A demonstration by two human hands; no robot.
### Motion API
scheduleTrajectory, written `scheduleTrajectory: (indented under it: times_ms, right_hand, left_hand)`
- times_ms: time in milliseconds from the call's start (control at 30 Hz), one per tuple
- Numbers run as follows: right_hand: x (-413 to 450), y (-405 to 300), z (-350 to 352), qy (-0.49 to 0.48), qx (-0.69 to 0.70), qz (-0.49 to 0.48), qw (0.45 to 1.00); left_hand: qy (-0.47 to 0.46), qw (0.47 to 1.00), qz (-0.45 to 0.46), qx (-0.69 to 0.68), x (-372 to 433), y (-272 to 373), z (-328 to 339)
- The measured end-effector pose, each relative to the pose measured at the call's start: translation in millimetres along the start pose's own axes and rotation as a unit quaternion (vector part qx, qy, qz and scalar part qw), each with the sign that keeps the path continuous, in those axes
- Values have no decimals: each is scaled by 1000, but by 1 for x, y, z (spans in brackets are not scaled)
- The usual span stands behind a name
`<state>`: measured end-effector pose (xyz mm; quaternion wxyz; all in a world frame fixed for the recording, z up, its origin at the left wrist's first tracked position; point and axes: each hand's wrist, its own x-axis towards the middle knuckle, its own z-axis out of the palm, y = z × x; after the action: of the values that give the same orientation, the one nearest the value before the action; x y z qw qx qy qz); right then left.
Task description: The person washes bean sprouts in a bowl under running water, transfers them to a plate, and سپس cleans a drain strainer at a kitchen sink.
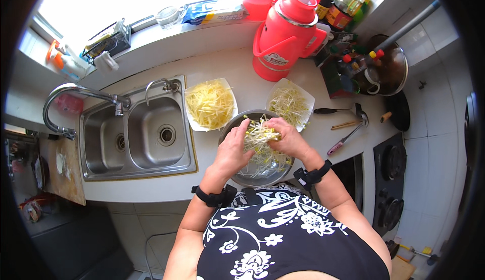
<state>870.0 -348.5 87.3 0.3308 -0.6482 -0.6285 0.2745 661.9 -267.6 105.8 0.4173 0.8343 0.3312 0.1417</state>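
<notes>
My right hand [287,137] grips a bunch of bean sprouts [261,133] above a round metal bowl [250,183]. Against the left side of the same bunch rests my left hand [234,147], its fingers curved around the sprouts and its thumb lower down. More loose sprouts lie in the bowl beneath both hands. Behind the bowl on the right, a white dish [308,100] holds another heap of sprouts. On the left, touching or close to the bowl, a second white dish [234,109] carries pale yellow shreds [210,102], which look like shredded potato.
A double steel sink [151,143] with a curved faucet [75,88] lies left. Behind the dishes stands a red thermos flask [286,39]. At right are a ladle [348,138], a spatula [337,110], a stove [389,185] and bottles [339,12]. A wooden board [62,170] sits far left.
</notes>
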Motion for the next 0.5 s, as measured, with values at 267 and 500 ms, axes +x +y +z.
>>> scheduleTrajectory:
  times_ms: [267, 500]
  right_hand:
    - [-7, 1, 7, -8, 45, 14, 999]
    - [-5, 6, 4, -18, 35, 25, 999]
  left_hand:
    - [-5, 1000, -7, 5, 4, -1, -5]
    - [0, 999, -2, -39, 9, -2, -8]
